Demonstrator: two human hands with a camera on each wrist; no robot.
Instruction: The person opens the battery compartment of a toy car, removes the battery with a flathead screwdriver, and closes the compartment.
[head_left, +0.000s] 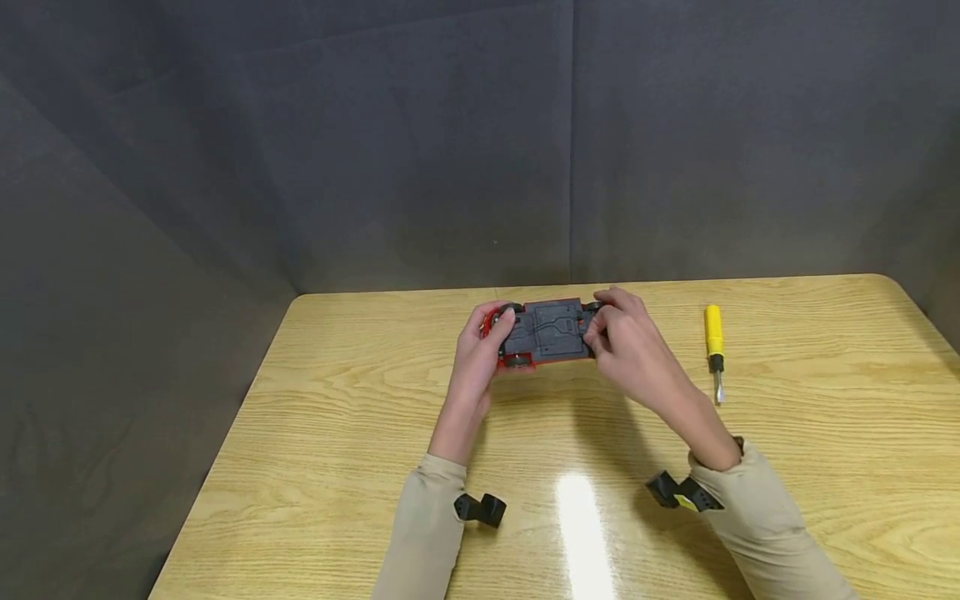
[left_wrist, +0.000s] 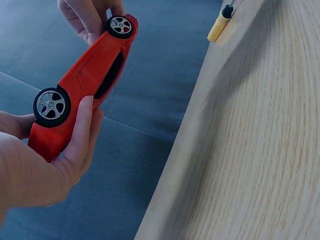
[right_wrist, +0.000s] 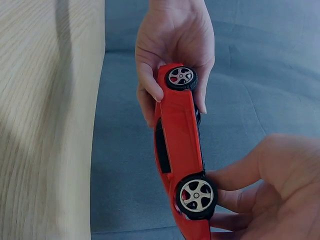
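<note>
A red toy car (head_left: 551, 329) is held upside down above the table, its dark underside with moulded lines facing up in the head view. My left hand (head_left: 480, 337) grips its left end, thumb on the underside and fingers round the red body. At the other end my right hand (head_left: 630, 342) has its fingers curled against the underside beside a wheel. In the right wrist view those fingertips (right_wrist: 227, 180) lie right at the wheel (right_wrist: 196, 196) with silver spokes. The left wrist view shows the car's red side (left_wrist: 85, 80) and two black-tyred wheels.
A screwdriver (head_left: 715, 342) with a yellow handle lies on the wooden table (head_left: 322, 467), right of the hands, its metal tip toward the near side. Dark grey cloth (head_left: 420, 150) hangs behind the table's far edge and along its left side.
</note>
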